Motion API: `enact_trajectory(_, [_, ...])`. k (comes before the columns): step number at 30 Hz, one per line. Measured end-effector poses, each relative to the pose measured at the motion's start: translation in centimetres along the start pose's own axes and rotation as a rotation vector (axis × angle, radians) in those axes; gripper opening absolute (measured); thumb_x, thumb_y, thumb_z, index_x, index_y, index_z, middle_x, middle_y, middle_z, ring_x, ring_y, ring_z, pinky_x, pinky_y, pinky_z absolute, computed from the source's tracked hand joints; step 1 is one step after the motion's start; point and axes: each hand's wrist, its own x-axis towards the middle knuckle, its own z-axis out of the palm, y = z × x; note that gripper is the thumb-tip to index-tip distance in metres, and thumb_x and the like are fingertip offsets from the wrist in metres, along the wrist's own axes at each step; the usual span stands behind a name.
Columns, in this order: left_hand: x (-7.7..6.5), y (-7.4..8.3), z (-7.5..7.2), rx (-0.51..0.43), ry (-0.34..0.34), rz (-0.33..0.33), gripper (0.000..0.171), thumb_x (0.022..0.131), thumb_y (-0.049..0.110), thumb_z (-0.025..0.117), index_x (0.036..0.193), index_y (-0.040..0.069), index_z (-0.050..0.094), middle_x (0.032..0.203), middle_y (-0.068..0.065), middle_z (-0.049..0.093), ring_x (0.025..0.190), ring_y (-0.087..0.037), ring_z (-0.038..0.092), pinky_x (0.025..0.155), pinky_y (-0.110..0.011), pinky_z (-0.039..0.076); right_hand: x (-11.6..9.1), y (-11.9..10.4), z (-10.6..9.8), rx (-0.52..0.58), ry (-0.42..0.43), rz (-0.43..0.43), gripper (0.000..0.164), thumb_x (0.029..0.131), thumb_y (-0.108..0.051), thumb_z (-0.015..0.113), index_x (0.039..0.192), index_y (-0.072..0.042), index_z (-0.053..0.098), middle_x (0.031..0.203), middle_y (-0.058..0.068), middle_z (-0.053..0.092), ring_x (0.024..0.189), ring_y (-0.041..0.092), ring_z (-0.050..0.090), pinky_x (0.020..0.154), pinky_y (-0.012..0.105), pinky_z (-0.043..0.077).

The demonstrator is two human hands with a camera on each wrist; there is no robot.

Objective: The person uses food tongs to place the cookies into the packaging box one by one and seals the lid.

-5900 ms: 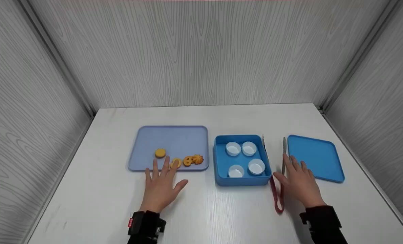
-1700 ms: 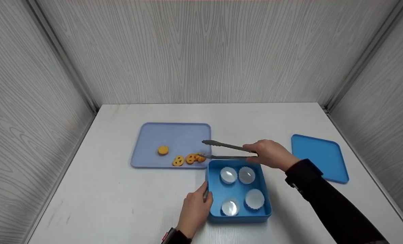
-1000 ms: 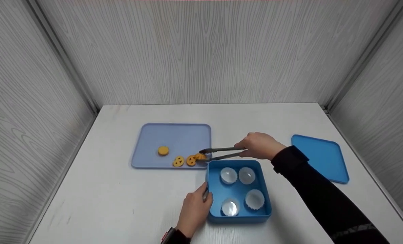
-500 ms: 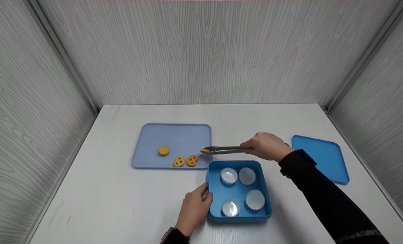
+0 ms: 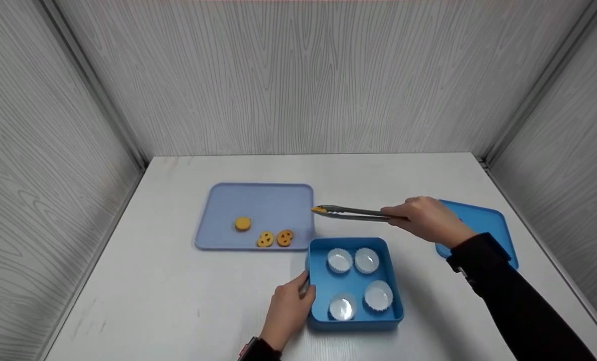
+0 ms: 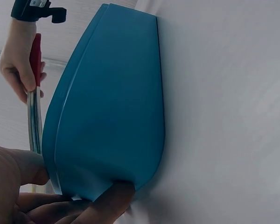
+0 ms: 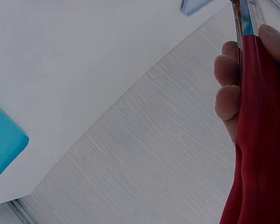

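Observation:
My right hand (image 5: 429,219) grips a pair of metal tongs (image 5: 356,214); their red handle (image 7: 261,121) shows in the right wrist view. A small yellow-orange cookie (image 5: 318,209) sits between the tong tips, above the table by the lavender tray's right edge. With its thumb at the rim, my left hand (image 5: 287,312) holds the left side of a square blue box (image 5: 354,325). Inside the box stand several white fluted cups, among them a front right cup (image 5: 378,296). In the left wrist view, the box's outer wall (image 6: 107,98) hides the cups.
The lavender tray (image 5: 261,203) lies behind and left of the box. On it are a round yellow cookie (image 5: 243,223) and two pretzel-shaped cookies, one of them a browner cookie (image 5: 285,238). A blue lid-like panel (image 5: 494,228) lies at the right, partly behind my right hand.
Both hands were flat and spread earlier; the box has since come nearer. The tongs closed on the ridged cookie at the tray's right corner, lifted it and moved right.

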Motion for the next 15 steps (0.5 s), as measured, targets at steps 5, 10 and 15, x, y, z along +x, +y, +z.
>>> enact_trajectory(5, [-0.1,-0.2,0.0,0.012,0.019,0.027,0.050,0.102,0.023,0.061,0.144,-0.002,0.055,0.144,-0.018,0.059,0.134,-0.035,0.056,0.111,-0.053,0.045,-3.0,0.8,-0.8,-0.031,0.081,-0.032,0.032,0.091,-0.008,0.077,0.122,-0.013,0.076,0.089,-0.001,0.075,0.072,0.009,0.062,0.059,0.025,0.052])
enact_trajectory(10, [-0.1,-0.2,-0.1,-0.001,0.003,0.020,0.050,0.102,0.023,0.061,0.145,-0.002,0.054,0.144,-0.018,0.058,0.135,-0.035,0.055,0.111,-0.053,0.044,-6.1,0.9,-1.5,-0.062,0.158,-0.063,0.036,0.086,-0.004,0.080,0.122,-0.011,0.076,0.090,-0.002,0.076,0.070,0.008,0.061,0.056,0.022,0.051])
enact_trajectory(15, [-0.1,-0.2,-0.1,0.000,0.004,0.025,0.050,0.102,0.023,0.061,0.145,-0.002,0.054,0.144,-0.019,0.059,0.134,-0.036,0.055,0.111,-0.054,0.045,-8.5,0.8,-2.4,-0.113,0.179,-0.069,0.038,0.082,-0.005,0.083,0.118,-0.013,0.078,0.084,-0.006,0.073,0.067,0.004,0.057,0.052,0.018,0.047])
